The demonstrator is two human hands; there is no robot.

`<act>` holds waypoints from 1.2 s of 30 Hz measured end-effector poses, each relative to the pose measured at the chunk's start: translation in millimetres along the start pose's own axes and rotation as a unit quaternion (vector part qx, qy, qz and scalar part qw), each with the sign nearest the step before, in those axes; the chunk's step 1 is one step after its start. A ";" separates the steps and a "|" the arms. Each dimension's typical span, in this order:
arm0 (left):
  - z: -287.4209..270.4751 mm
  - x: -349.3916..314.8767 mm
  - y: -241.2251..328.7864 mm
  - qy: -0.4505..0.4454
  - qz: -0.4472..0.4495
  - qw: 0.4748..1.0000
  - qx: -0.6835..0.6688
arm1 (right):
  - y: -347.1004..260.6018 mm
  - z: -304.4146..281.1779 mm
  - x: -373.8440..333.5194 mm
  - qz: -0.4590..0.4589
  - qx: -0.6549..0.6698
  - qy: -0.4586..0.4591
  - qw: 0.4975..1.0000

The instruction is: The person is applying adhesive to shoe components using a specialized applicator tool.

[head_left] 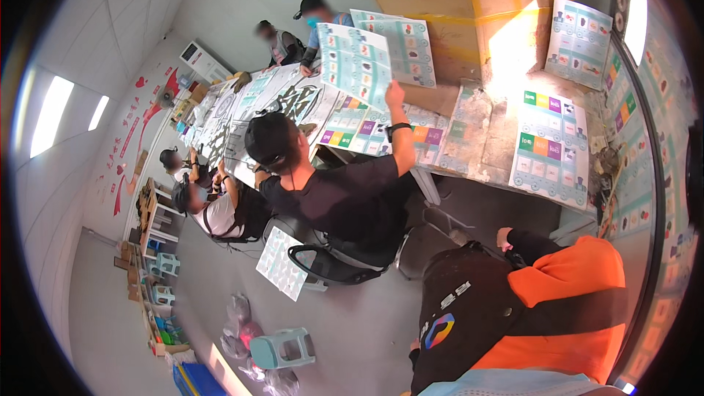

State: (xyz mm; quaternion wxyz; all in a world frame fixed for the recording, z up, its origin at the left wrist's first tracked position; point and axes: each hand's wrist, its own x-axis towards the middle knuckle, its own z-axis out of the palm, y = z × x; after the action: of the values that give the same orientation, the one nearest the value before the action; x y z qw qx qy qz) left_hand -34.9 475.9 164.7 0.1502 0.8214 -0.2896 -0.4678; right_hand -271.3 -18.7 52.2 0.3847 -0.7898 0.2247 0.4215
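Note:
My right hand (504, 239) shows as a small patch past the edge of my black apron (462, 308), below the front edge of the table. Its fingers are too small and partly hidden to read. Only a sliver of my left hand (415, 345) appears at the apron's other side, with the fingers out of sight. No object can be made out in either hand. My orange clothing (572, 293) and a black sleeve (534, 246) frame the apron. On the table near my right hand lie printed picture sheets (550, 147) with coloured squares and train drawings.
A seated person in black (330, 198) lifts a picture board (357, 62). Several others sit along the long table (477, 150). A big cardboard box (469, 18) stands on it. On the floor are a teal stool (282, 348), plastic bags (238, 315) and a chair (334, 268).

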 end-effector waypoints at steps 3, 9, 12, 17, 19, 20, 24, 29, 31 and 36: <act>3.7 -3.0 -9.3 0.005 -0.010 0.999 -0.036 | 2.1 6.4 -3.2 0.074 0.278 0.041 0.957; -2.6 3.4 13.1 -0.011 -0.015 0.995 -0.095 | 13.5 11.0 5.0 0.073 0.146 -0.010 0.986; 2.0 -1.2 1.0 -0.005 -0.032 0.991 -0.128 | -3.3 2.4 -3.9 0.018 0.096 0.011 0.995; 5.5 0.2 -1.0 -0.010 -0.042 0.982 -0.183 | 2.1 4.5 5.1 0.010 0.062 0.005 0.998; 7.0 -2.7 -0.4 -0.013 -0.046 0.978 -0.204 | 9.7 9.5 17.4 0.017 0.073 -0.001 0.997; 7.7 -4.3 -0.7 -0.013 -0.049 0.975 -0.214 | 10.6 10.6 22.8 0.016 0.102 0.011 0.995; 4.3 -4.8 11.5 -0.022 -0.056 0.965 -0.254 | 21.9 23.0 40.1 0.023 0.234 0.065 0.970; -0.5 -1.1 22.1 -0.033 -0.067 0.952 -0.297 | 13.9 14.6 38.3 0.051 0.171 0.043 0.983; -3.1 3.3 28.6 -0.040 -0.069 0.946 -0.314 | 18.3 14.8 32.7 0.048 0.213 0.039 0.975; -1.8 12.2 19.9 -0.048 -0.074 0.931 -0.355 | -2.2 -6.9 2.8 -0.056 -0.059 -0.049 0.995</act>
State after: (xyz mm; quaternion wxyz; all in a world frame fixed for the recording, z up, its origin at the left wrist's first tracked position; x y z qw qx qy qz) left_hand -35.2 452.7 167.7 0.3825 0.7104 -0.0501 -0.5887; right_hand -264.8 -23.0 53.2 0.3707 -0.8011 0.1354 0.4500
